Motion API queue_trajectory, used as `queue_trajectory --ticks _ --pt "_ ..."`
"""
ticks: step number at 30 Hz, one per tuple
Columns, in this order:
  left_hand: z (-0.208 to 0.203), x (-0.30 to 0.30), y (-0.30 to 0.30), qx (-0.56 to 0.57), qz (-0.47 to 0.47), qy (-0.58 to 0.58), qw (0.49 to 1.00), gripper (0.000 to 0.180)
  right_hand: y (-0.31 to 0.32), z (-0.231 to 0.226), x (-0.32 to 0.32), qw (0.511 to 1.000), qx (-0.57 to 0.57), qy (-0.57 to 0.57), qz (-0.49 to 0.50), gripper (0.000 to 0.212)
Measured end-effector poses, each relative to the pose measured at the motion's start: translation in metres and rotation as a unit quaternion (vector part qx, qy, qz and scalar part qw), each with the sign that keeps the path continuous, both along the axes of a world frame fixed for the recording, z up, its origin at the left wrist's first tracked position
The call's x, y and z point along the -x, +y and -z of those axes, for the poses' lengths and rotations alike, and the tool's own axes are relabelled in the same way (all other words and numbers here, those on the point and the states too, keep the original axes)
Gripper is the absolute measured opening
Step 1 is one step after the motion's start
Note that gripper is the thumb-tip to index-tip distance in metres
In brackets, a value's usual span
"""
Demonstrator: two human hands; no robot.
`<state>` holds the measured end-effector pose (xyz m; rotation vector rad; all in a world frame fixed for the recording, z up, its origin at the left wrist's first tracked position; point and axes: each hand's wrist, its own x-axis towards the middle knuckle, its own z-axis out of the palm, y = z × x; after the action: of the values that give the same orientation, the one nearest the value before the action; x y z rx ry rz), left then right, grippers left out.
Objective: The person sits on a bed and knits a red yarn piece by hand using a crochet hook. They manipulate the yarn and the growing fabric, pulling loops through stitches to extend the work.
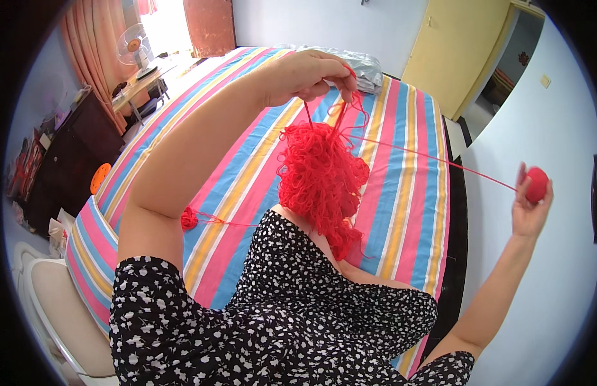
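Note:
My left hand [317,77] is raised over the bed, its fingers pinching several strands of red yarn. Below it, a large tangled heap of red yarn [317,170] drapes over my bent leg, with loops running up to those fingers. Far out to the right, my right hand [531,212] is closed around a round ball of red yarn [537,184]. One taut strand [433,157] stretches from that ball across to the yarn near the heap. A smaller bunch of red yarn [189,219] lies on the bed to the left, trailing a strand toward me.
Beneath me is a bed with a striped cover [237,170]. A folded pale quilt [356,67] lies at its far end. At the left stand a white chair [67,315], a dark cabinet [70,157] and a fan [136,48] on a table. A pale wall [523,128] borders the right.

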<state>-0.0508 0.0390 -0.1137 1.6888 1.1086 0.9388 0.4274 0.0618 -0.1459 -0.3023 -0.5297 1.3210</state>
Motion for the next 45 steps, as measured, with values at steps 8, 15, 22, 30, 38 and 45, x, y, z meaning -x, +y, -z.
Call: queue_trajectory --ticks 8,15,22,30,38,45 --pt "0.000 0.013 0.001 -0.022 -0.018 -0.034 0.999 0.022 -0.030 0.044 -0.163 0.834 0.102 -0.169 0.515 0.037" --pt "-0.010 0.024 -0.001 -0.087 0.033 -0.060 0.994 0.023 -0.026 0.099 -0.137 0.884 0.102 -0.305 0.339 0.039" --pt "-0.011 0.026 -0.005 -0.092 0.078 -0.060 0.991 0.026 -0.051 0.082 0.097 0.884 -0.011 -0.454 -0.109 0.065" --pt "-0.013 0.023 -0.015 -0.078 0.131 -0.093 0.984 0.025 -0.046 0.103 0.200 0.807 -0.091 -0.485 -0.324 0.075" --pt "-0.013 0.015 -0.024 -0.066 0.151 -0.086 0.983 0.024 -0.055 0.076 0.244 0.756 -0.219 -0.530 -0.315 0.078" --pt "-0.014 0.006 -0.033 -0.079 0.156 -0.055 0.983 0.025 -0.054 0.063 0.231 0.770 -0.177 -0.513 -0.335 0.076"
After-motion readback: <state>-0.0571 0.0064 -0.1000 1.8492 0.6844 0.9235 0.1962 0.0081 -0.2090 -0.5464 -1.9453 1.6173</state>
